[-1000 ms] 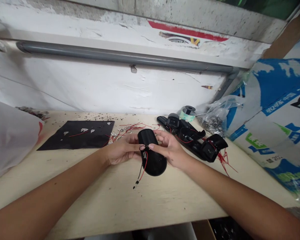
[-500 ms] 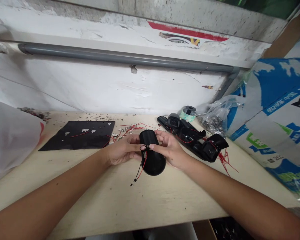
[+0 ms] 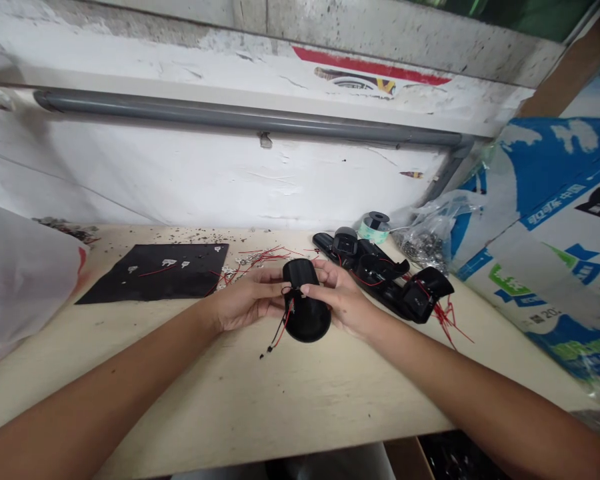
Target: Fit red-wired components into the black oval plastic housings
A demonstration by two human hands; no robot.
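Both my hands hold one black oval plastic shell point(image 3: 306, 303) just above the wooden table point(image 3: 240, 393). My left hand point(image 3: 245, 303) grips its left side, thumb on top. My right hand point(image 3: 341, 300) wraps round the right side, thumb pressed on the shell's middle. A red and a black wire point(image 3: 279, 333) hang from the shell's front, ending in a small dark tip near the tabletop.
A row of similar black shells point(image 3: 385, 277) with red wires lies to the right. A black mat point(image 3: 157, 272), loose red wires point(image 3: 253, 259) and small metal bits sit behind. Tape roll point(image 3: 375, 225), clear bag of parts point(image 3: 427, 233), blue-white sack point(image 3: 545, 233) right; white bag point(image 3: 15, 280) left.
The shell has tipped, its near end lifting up and back toward my hands, so it looks shorter. The dangling wires rose with it. Both hands kept their grip.
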